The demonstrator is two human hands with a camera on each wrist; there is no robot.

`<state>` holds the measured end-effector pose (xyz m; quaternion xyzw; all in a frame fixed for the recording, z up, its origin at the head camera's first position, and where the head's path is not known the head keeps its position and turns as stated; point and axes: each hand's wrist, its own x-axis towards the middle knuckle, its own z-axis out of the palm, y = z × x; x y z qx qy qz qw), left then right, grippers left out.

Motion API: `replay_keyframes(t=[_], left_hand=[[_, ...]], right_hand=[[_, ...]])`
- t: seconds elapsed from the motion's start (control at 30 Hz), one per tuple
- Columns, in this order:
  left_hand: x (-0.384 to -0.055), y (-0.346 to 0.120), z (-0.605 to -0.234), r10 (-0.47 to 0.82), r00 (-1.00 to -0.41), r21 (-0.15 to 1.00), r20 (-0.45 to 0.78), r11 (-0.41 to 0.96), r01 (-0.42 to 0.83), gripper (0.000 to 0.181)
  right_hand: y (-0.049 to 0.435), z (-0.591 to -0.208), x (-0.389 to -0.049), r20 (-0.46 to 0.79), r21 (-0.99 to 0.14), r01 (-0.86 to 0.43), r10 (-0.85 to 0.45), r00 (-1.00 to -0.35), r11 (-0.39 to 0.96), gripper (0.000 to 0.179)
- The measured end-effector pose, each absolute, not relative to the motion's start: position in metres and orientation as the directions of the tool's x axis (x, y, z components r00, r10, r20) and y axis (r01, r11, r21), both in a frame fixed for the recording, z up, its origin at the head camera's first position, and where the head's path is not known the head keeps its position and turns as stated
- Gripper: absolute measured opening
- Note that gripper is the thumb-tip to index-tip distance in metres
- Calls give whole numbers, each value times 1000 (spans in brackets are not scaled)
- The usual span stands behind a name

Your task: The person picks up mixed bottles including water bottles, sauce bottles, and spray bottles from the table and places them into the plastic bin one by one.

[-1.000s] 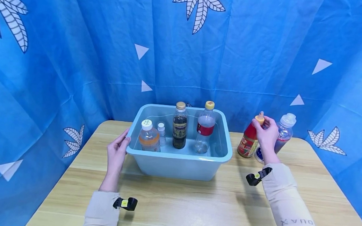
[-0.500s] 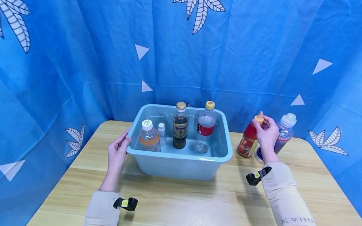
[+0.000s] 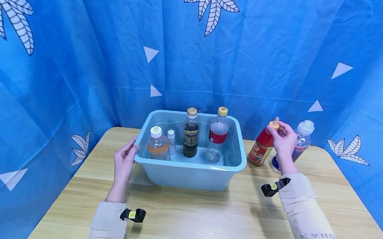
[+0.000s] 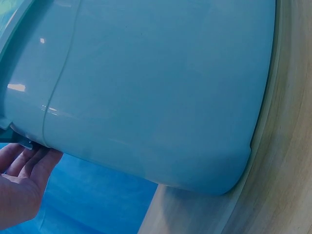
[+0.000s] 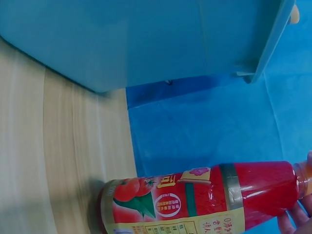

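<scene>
My right hand (image 3: 284,140) pinches a red ketchup bottle (image 3: 263,143) by its yellow cap with thumb and fingers. The bottle leans, its base toward the tub, and its tomato label (image 5: 175,204) shows large in the right wrist view. On the other side, my left hand (image 3: 124,162) grips the left rim of a light blue plastic tub (image 3: 187,176). In the left wrist view that hand's fingers (image 4: 41,165) curl under the rim. Just behind the right hand stands a clear bottle (image 3: 303,136) with a white cap, partly hidden by the hand.
Inside the tub stand an orange-labelled bottle (image 3: 158,147), a small clear bottle (image 3: 171,142), a dark sauce bottle (image 3: 191,134) and a clear bottle with a red label (image 3: 218,134). A wooden table (image 3: 184,219) lies beneath, with a blue curtain (image 3: 116,55) around it.
The ketchup bottle's base has swung slightly left, nearer the tub, and the right hand has shifted a little to the right. My left hand stays at the tub's rim.
</scene>
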<state>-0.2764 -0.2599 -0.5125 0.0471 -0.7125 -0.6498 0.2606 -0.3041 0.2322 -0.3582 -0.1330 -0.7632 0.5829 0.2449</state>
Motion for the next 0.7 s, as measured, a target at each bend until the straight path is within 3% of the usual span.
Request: replay_keyframes(t=[0.3, 0.7], left_hand=[[-276, -260, -512, -406, -864, 954, 296, 160, 252, 39], [-276, -259, -510, -412, -863, 956, 293, 146, 255, 39]], right_hand=[[230, -345, -292, 203, -967, -105, 452, -869, 232, 46], [225, -322, -275, 249, -950, -148, 380, -891, 274, 49]])
